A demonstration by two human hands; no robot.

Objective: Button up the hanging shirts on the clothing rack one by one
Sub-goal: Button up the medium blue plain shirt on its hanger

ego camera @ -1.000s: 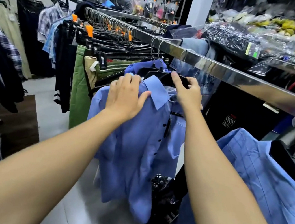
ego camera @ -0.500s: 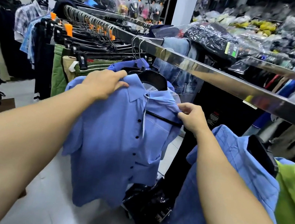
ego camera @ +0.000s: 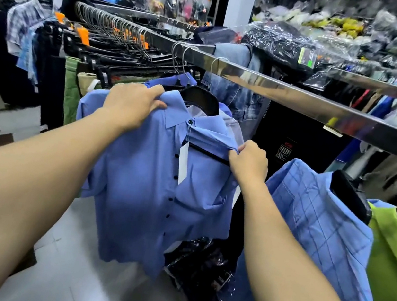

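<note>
Shirt on black hanger, now swung front-on. Left hand grips collar; right hand has dropped from hanger to pinch the placket edge. Buttons undone, buttoning likely next.

Your left hand grips the collar of the blue shirt, which hangs on a black hanger from the chrome rail. Your right hand pinches the shirt's open front edge. A white tag dangles beside its dark buttons. A checked blue shirt hangs just right of it.
</note>
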